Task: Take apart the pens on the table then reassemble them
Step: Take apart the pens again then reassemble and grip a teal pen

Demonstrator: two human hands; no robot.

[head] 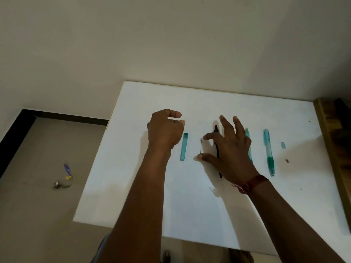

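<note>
Centre frame on the white table (190, 209), the right hand (233, 154) splays its fingers over a slim black pen (216, 129) and thin dark refill (201, 147); the left hand (164, 131), loosely curled and empty, hovers beside a clear teal plastic barrel (184, 146)

Wall (171, 44) bounds the table (190, 215) behind; teal barrel (184, 146), black pen (216, 129), teal pen (268, 152) lie well apart.

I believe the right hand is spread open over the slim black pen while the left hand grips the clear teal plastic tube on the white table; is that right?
Not quite. In the head view the left hand grips nothing: the clear teal plastic tube lies free on the white table beside it. The right hand is indeed spread open over the slim black pen.
</note>
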